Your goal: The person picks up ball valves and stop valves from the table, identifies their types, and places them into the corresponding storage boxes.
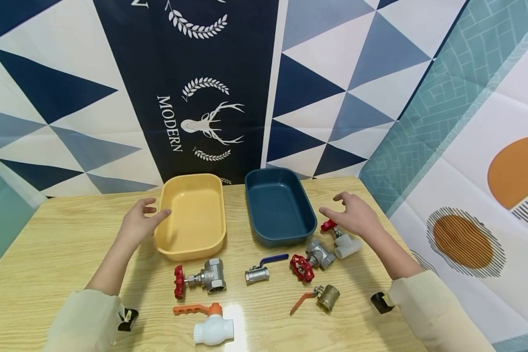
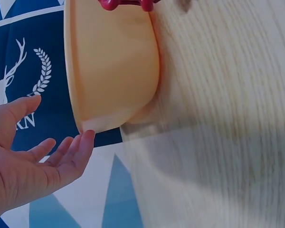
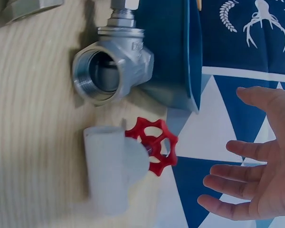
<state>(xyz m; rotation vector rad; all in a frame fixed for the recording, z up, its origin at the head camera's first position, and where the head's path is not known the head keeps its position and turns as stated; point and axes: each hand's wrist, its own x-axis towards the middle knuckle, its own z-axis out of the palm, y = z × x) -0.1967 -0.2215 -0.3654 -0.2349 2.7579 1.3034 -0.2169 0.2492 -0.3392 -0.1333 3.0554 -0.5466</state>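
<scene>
My left hand (image 1: pixel 142 221) is at the left side of a yellow plastic bin (image 1: pixel 191 215), its fingers loosely spread. In the left wrist view, the fingertips of that hand (image 2: pixel 42 164) come right to the rim of the bin (image 2: pixel 115 66), and nothing is in the palm. Over on the right, my right hand (image 1: pixel 355 215) hovers with parted fingers beside a dark blue bin (image 1: pixel 278 203). Nearest to it lies a white plastic valve (image 1: pixel 347 246) with a red handwheel (image 3: pixel 156 147). The right wrist view shows the right hand (image 3: pixel 261 166) holding nothing.
In front of the bins lie a metal valve with red wheel (image 1: pixel 319 254), another such gate valve (image 1: pixel 213 275), a small blue-lever ball valve (image 1: pixel 257 275), a brass valve with red lever (image 1: pixel 328 298) and a white valve with orange handle (image 1: pixel 214 330). Patterned cloth (image 1: pixel 229 58) stands behind.
</scene>
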